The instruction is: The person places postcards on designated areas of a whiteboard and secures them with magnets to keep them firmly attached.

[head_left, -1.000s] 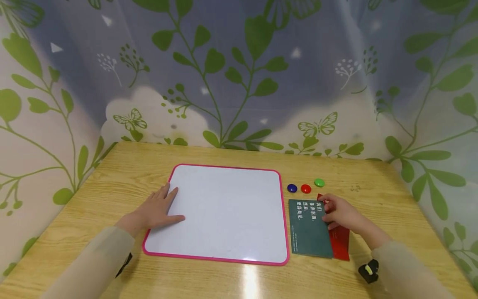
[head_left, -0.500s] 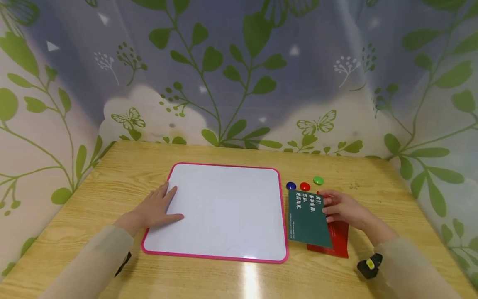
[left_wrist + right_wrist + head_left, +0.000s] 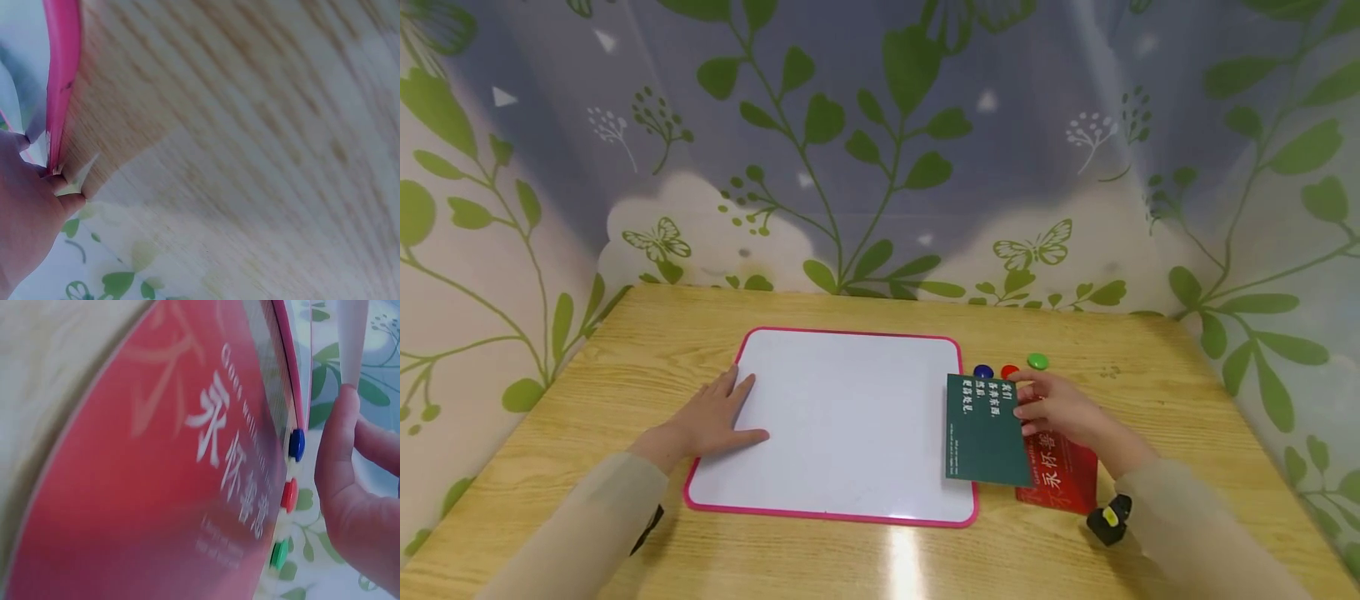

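My left hand (image 3: 703, 421) rests on the left edge of a white board (image 3: 850, 425) with a pink rim, fingers spread and thumb on the white surface. A dark green card (image 3: 988, 437) with white writing is pinched along its right side by my right hand (image 3: 1060, 412). This card is raised off the table and its left part overlaps the board's right edge. Below it lies a red card (image 3: 1071, 479) with white writing, partly covered. In the right wrist view the red card (image 3: 162, 487) fills the middle, and the held card (image 3: 353, 344) shows as a pale strip above my fingers.
Just beyond the cards, a blue round magnet (image 3: 983, 372), a red one (image 3: 1008, 372) and a green one (image 3: 1037, 361) sit in a row on the wooden table (image 3: 775, 558). Behind the table hangs a leaf-patterned curtain (image 3: 865, 192).
The green card has come up off the red card and shifted left with my right hand, uncovering more of the red card. My left hand stays on the board.
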Action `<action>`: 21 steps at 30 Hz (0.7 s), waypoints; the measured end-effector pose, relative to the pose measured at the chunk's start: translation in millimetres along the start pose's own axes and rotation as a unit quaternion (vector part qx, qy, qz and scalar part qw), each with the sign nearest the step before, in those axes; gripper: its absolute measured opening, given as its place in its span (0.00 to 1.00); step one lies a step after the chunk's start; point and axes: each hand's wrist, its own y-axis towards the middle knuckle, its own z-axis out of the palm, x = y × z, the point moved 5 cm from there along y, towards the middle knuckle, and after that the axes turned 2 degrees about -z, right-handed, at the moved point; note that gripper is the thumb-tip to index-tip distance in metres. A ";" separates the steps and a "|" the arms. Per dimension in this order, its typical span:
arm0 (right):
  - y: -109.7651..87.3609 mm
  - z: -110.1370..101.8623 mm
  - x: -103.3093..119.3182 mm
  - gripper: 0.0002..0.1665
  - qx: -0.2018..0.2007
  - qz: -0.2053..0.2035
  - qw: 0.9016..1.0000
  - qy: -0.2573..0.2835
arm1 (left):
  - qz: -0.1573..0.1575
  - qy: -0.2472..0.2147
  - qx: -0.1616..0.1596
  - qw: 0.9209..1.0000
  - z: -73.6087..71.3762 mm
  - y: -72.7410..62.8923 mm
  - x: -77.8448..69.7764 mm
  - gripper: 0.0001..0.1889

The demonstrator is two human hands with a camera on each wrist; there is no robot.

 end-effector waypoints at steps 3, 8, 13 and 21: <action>5.9 6.2 3.1 0.34 -0.004 0.000 1.000 -0.006 | 0.000 0.002 -0.001 1.000 1.2 1.0 1.2 0.52; 15.9 16.7 5.4 0.34 -0.011 0.008 1.000 -0.017 | 0.001 0.003 -0.001 1.000 3.5 1.4 3.0 0.52; 26.7 27.5 5.2 0.34 -0.016 0.016 0.999 -0.028 | 0.000 0.002 -0.002 1.000 4.9 1.0 4.7 0.52; 36.7 38.6 8.1 0.34 -0.017 0.017 1.000 -0.016 | 0.002 0.001 0.001 1.000 2.0 1.2 2.5 0.53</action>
